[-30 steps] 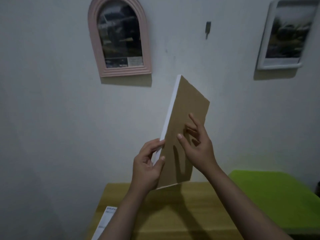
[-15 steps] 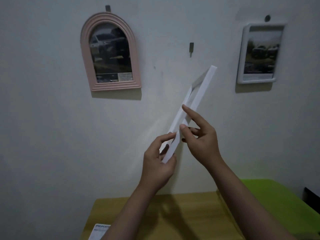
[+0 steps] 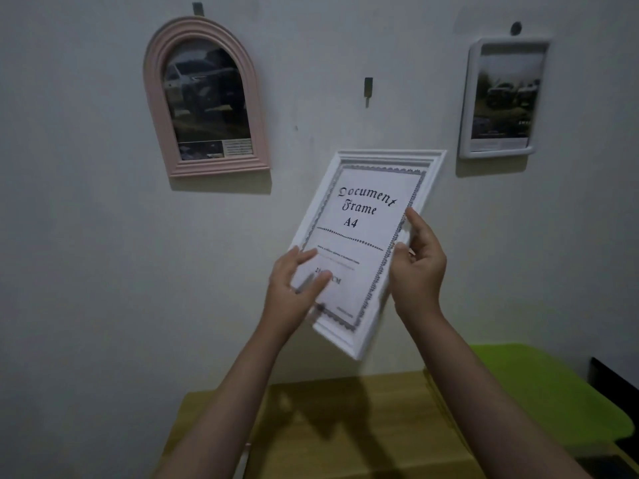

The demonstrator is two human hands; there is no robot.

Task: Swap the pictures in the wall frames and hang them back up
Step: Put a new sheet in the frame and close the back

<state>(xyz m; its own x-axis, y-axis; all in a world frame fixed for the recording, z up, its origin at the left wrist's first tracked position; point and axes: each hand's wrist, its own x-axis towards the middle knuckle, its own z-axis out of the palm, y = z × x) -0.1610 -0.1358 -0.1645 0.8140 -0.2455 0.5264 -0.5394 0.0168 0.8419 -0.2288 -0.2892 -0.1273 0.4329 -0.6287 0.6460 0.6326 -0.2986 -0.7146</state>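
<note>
Wooden tabletop (image 3: pixel 363 426) is lying nearest the camera, its yellowish top partly darkened by the shadow of the arms, and its near edge is running out of view at the bottom. A bright green surface (image 3: pixel 553 392) is butting against it on the right, and something dark at the far right edge is too cut off to identify.

Above the tabletop, the white frame (image 3: pixel 366 250) is being held up in the air, tilted, with its front facing the camera. The sheet inside is reading "Document Frame A4"; the smaller print below is too blurred to read. The left hand (image 3: pixel 294 295) is holding the frame's lower left edge, thumb lying across the glass and covering some lettering. The right hand (image 3: pixel 418 267) is gripping the right edge, fingers curled around it.

Behind, the pale wall (image 3: pixel 86 236) is carrying a pink arched frame (image 3: pixel 205 98) on the left and a white rounded frame (image 3: pixel 501 98) on the right, both hanging from hooks, both showing dim pictures of vehicles that are hard to make out. Between them a bare hook (image 3: pixel 368 87) is sticking out of the wall just above the held frame.
</note>
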